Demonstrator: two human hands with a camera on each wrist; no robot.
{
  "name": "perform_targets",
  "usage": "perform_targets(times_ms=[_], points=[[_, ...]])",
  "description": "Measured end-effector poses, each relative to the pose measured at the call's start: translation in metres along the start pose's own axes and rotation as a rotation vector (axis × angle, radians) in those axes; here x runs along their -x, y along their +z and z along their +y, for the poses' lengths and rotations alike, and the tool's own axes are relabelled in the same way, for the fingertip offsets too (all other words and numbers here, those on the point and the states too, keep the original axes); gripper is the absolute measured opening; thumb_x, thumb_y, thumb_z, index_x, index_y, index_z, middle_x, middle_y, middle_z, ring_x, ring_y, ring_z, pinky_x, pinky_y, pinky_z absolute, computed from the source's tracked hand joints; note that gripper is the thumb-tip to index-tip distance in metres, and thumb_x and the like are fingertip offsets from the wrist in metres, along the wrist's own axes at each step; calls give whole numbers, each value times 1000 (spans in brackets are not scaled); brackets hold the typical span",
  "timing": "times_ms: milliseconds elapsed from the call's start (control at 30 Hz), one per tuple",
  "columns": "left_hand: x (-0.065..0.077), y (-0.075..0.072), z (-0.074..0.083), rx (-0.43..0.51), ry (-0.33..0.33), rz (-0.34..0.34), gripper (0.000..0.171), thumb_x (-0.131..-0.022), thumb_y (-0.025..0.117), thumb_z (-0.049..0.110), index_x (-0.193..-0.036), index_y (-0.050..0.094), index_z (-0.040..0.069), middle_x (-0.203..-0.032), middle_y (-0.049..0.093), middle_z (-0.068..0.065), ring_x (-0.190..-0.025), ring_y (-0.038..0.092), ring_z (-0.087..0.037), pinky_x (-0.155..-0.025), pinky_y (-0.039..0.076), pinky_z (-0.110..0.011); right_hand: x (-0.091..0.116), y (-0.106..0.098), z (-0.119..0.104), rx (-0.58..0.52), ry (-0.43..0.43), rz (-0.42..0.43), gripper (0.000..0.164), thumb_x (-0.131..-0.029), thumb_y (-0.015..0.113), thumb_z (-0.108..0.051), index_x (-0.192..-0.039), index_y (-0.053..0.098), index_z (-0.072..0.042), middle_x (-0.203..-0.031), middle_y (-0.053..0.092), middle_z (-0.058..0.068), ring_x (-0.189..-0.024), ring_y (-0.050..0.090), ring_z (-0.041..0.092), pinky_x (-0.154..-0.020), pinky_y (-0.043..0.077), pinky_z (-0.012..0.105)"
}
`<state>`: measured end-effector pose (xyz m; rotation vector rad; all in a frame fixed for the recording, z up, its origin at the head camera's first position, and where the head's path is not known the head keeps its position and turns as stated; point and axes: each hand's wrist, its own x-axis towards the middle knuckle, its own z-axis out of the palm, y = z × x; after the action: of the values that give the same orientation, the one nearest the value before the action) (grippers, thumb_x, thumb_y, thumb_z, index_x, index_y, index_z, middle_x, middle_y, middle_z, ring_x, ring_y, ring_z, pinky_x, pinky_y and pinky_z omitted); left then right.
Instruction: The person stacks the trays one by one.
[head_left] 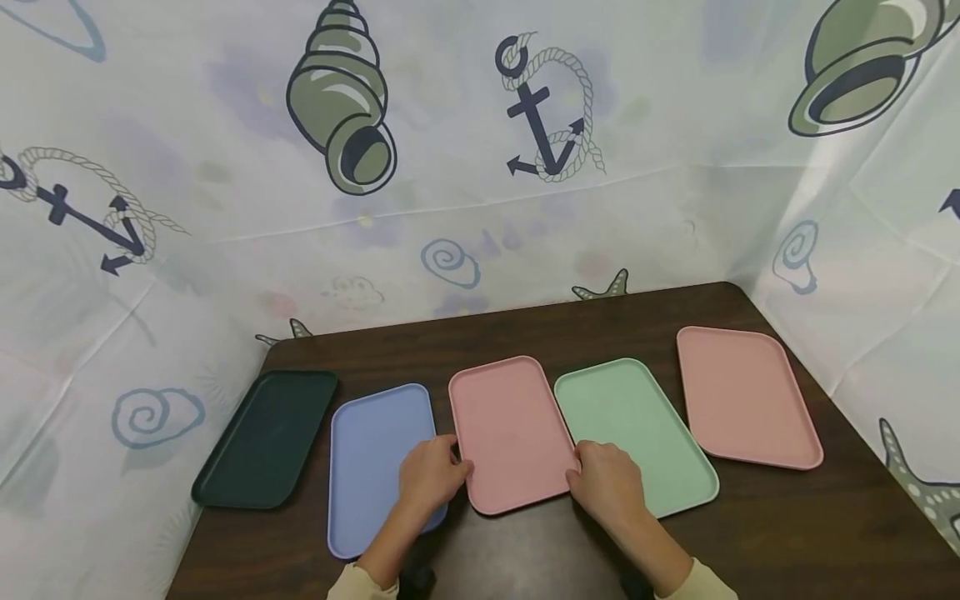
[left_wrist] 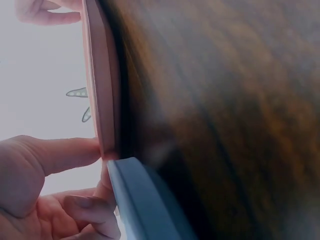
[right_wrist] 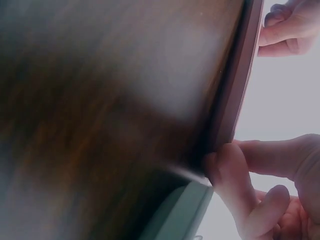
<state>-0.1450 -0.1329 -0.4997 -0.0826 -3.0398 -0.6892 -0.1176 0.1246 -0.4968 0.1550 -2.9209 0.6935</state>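
Blue tray [head_left: 375,458] by left hand [head_left: 431,475], green tray [head_left: 637,429] by right hand [head_left: 611,483] — both hands pinching the pink tray [head_left: 513,433] between.

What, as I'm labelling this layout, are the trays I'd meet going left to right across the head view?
Dark green tray → blue tray → held pink tray → pale green tray → other pink tray.
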Motion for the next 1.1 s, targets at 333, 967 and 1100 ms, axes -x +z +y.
perform_targets(times_ms=[333, 967, 1100], points=[[4, -4, -4, 35, 15, 39, 18, -78, 72, 16, -95, 73, 10, -55, 52, 13, -56, 50, -11, -50, 40, -31, 1, 0, -1, -154, 127, -66, 24, -71, 72, -8, -94, 76, -3, -62, 63, 0, -48, 48, 13, -41, 38, 31], [-36, -18, -22, -11, 42, 30, 23, -74, 70, 15, -97, 73, 12, -57, 56, 12, -55, 52, -11, -49, 41, -32, -25, 6, -12, -299, 128, -62, 21, -72, 67, -5, -91, 75, -2, -41, 52, -13, -42, 53, 5, -45, 42, 30], [-44, -16, -26, -5, 22, -5, 25, -75, 70, 15, -100, 74, 12, -58, 57, 10, -55, 51, -12, -47, 40, -32, -30, 11, -12, -286, 139, -69, 19, -72, 66, -5, -89, 75, -3, -41, 52, -13, -42, 54, 6, -45, 42, 29]])
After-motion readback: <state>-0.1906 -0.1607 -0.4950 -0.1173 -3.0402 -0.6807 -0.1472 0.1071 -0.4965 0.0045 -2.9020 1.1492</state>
